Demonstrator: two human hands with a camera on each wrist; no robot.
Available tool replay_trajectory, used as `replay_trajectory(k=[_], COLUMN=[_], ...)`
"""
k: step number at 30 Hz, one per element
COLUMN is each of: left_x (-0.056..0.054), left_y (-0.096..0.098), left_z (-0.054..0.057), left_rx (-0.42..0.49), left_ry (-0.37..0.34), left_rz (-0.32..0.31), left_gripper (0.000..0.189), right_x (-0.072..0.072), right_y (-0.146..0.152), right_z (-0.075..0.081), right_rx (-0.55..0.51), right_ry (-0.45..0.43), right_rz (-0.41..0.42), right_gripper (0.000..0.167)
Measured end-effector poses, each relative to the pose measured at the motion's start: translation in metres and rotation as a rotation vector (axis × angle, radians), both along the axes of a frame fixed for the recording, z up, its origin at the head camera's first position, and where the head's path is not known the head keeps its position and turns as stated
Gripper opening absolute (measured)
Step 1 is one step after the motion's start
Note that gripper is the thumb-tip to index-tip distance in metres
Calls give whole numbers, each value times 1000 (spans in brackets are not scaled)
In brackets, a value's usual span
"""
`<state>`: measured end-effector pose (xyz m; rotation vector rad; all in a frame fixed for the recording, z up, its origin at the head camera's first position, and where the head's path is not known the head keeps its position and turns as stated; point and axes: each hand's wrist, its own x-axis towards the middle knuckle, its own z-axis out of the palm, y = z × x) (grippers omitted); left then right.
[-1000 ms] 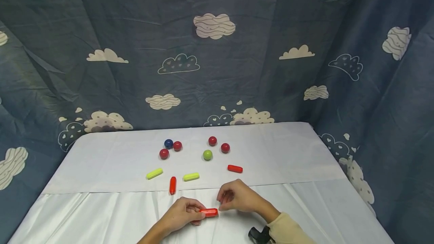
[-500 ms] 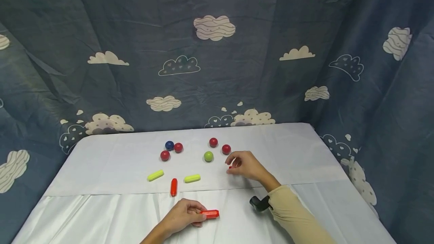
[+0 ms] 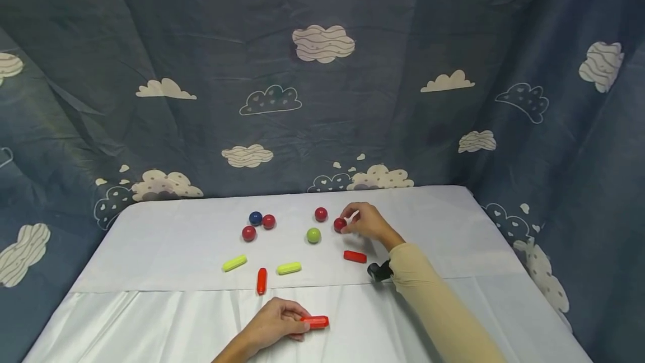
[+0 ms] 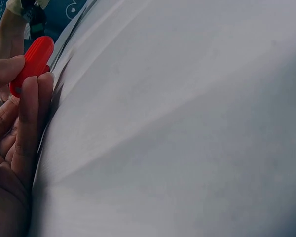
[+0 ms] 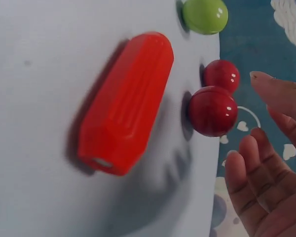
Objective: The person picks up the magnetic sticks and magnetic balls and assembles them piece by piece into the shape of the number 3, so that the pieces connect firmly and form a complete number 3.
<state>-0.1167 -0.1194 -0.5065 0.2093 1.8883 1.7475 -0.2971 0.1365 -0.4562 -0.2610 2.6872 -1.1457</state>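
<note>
My left hand [image 3: 276,322] pinches a red ribbed rod [image 3: 317,322] between thumb and fingers, near the table's front. The left wrist view shows this rod [image 4: 35,60] tilted, the thumb on one side and fingertips on the other. My right hand [image 3: 370,222] is at a glossy red ball [image 3: 339,225] at the back right, thumb and fingers spread around it. In the right wrist view a gap shows between the fingers and that ball [image 5: 212,112]. Another red rod [image 3: 355,256] lies just in front of the right hand; its near end [image 5: 102,162] has a small grey spot.
A second red ball [image 3: 321,214] and a green ball [image 3: 313,235] sit left of the right hand. Further left are a blue ball [image 3: 255,218] and two red balls [image 3: 249,233]. Two yellow-green rods [image 3: 289,268] and one red rod [image 3: 261,281] lie mid-table on white cloth [image 3: 166,324].
My right hand has moved from beside the left hand, over the red rod on the table, to the red ball behind it. The left hand keeps its rod in nearly the same place.
</note>
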Motion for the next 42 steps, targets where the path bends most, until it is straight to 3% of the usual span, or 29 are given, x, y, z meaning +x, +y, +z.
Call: replay_trajectory(k=[4,11,22,28,35,42], left_x=[-1,-1,-1,-1,-2,-1], left_y=[0,0,3,2,1,0], left_z=[0,1,1,-2,-2,0], left_rx=[-3,-21,-16,-4,0,-5], left_ry=[-6,-7,-22,-17,-21,-23], left_rz=[-4,-13,-16,-12,-6,-2], left_gripper=[22,22,21,22,23,23], right_x=[-8,-17,-27,-28,-26,-9], right_y=[0,-4,-5,-7,-7,-3], right_z=[-2,-7,-13,-12,-5,9], right_rx=[-34,20,106,108,85,20], right_ry=[-53,-138,-238,-240,-163,-101], right_rz=[2,-18,20,31,47,66], right_gripper=[37,45,35,34,35,38])
